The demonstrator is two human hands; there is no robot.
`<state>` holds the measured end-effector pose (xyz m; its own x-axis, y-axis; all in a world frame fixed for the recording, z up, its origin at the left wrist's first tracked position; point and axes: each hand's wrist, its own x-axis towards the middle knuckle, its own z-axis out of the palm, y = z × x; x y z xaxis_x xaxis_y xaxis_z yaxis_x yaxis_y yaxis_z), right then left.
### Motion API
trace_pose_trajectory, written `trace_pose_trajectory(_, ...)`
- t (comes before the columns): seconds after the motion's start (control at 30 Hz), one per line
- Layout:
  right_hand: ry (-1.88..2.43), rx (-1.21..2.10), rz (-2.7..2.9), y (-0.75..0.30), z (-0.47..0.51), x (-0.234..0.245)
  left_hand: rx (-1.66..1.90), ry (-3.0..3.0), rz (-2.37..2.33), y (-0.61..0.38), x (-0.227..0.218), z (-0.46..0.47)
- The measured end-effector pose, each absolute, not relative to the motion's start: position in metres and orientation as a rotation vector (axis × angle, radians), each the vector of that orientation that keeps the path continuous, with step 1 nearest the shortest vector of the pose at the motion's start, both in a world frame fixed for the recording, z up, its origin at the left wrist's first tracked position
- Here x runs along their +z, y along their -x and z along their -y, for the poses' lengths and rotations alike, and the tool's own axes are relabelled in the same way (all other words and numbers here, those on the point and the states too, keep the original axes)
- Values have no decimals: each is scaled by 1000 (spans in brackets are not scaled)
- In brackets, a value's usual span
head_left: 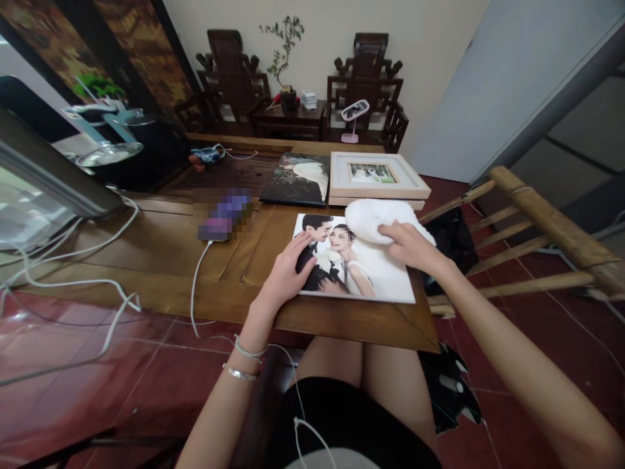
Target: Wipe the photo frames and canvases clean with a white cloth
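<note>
Photo panel [347, 264] lies near the wooden table [234, 286]'s front right corner.
Left hand [290, 268] is spread flat over its left edge; right hand [406, 243] pinches fluffy white cloth [372, 217] on the panel's far right corner.

That's a living room in somebody's home

Carved wooden chairs [232, 75] against the wall [319, 45], a potted plant [287, 58] between them, red floor tiles [146, 384]: proper homey stuff. The wooden counter [166, 260] has a couple photo [334, 257] and framed picture [374, 173] on it, a pink mirror [355, 111] near the far edge. Dark shapes [151, 146] at left might be pots, but it's murky.
</note>
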<state>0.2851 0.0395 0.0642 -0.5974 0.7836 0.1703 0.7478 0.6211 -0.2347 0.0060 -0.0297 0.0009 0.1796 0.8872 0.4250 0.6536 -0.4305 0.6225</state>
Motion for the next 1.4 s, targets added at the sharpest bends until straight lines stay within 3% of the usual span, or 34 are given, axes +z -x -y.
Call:
trace_pose_trajectory(0.13, 1173, 98, 2662, -286, 25, 51, 1114, -2154, -1470, -7, 1, 29)
trace_pose_trajectory(0.37, 1048, 191, 2812, -288, 114, 59, 1101, -2182, -1466, -8, 2, 31)
trace_pose_trajectory(0.53, 1121, 350, 2862, -279, 99, 75, 1041, -2192, -1462, -6, 1, 30)
trace_pose_trajectory(0.93, 1214, 173, 2735, -237, -45, 73, 1025, -2190, -1436, -3, -1, 29)
trace_pose_trajectory(1.2, 1294, 66, 2744, -228, 43, 45, 1040, -2192, -1436, -5, -3, 28)
trace_pose_trajectory(1.4, 1118, 264, 2889, -233, 114, 59, 1059, -2174, -1441, -5, -3, 28)
